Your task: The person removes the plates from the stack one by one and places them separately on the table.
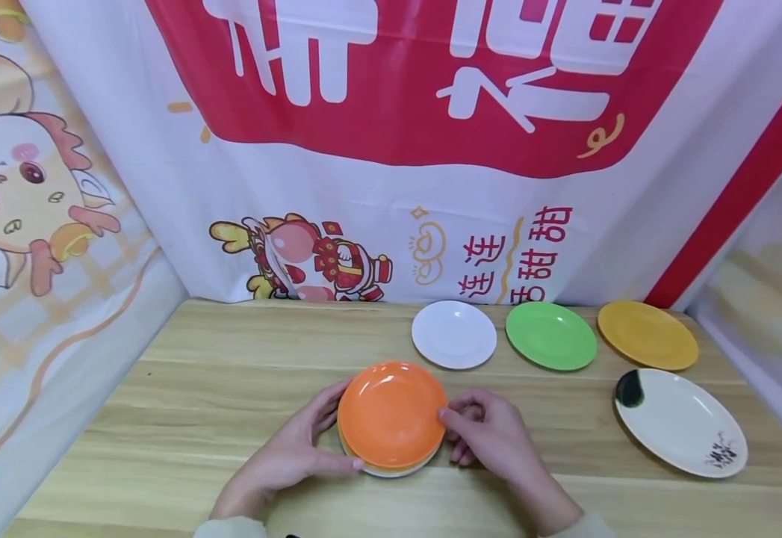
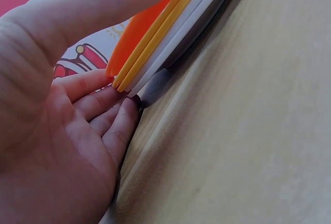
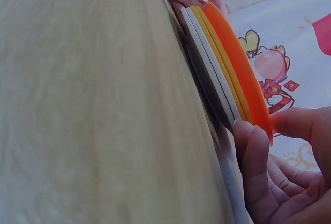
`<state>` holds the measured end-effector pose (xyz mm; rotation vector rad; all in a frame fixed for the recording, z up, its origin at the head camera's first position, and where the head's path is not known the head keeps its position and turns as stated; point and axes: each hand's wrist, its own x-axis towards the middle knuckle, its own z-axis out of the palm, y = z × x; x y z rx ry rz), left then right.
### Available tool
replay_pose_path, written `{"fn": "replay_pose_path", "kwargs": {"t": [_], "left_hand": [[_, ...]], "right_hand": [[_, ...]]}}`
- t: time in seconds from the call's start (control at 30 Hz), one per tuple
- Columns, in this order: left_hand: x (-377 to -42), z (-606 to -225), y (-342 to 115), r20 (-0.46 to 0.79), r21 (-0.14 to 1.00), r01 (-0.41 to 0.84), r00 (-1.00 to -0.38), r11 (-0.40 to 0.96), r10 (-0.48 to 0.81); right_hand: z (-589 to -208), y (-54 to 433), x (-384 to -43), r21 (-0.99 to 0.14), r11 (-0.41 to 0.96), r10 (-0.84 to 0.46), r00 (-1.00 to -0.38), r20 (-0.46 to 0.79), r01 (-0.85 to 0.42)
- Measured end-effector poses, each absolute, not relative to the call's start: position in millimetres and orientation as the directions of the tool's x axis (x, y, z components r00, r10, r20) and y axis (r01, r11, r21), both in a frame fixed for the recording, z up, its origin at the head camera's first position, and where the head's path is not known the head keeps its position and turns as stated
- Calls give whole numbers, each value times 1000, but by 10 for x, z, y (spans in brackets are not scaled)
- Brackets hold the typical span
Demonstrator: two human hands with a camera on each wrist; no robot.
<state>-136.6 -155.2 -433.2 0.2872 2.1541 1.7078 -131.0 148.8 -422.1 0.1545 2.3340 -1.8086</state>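
Nearest me on the head feed, both hands are on a stack of glossy round plates [image 3: 220, 61], front and centre on a pale wood-grain table [image 1: 243, 366]. Left hand [image 1: 290, 452] has its thumb and fingers spread apart, tips touching the stack's left side. Right hand [image 1: 494, 441] pinches the right edge, thumb on the bright orange round plate [image 1: 393, 415] up top, fingertips against the yellow and white rims my wrist cams show underneath. Off right there's a cream oval plate [image 1: 683, 422] with a dark green patch. Farther back, left to right: white round plate [image 1: 454, 335], lime-green round plate [image 1: 550, 336], mustard-yellow round plate [image 1: 647, 335]. Behind everything hangs a printed white-and-red cloth [image 1: 397, 183].
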Motion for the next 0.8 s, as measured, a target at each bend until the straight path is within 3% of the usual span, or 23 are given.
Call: {"fn": "replay_pose_path", "kwargs": {"t": [0.8], "left_hand": [[-1341, -4330, -1576, -165, 967, -74, -911, 243, 378]], "right_hand": [[-4210, 1404, -1308, -935, 280, 11, -975, -222, 216]]}}
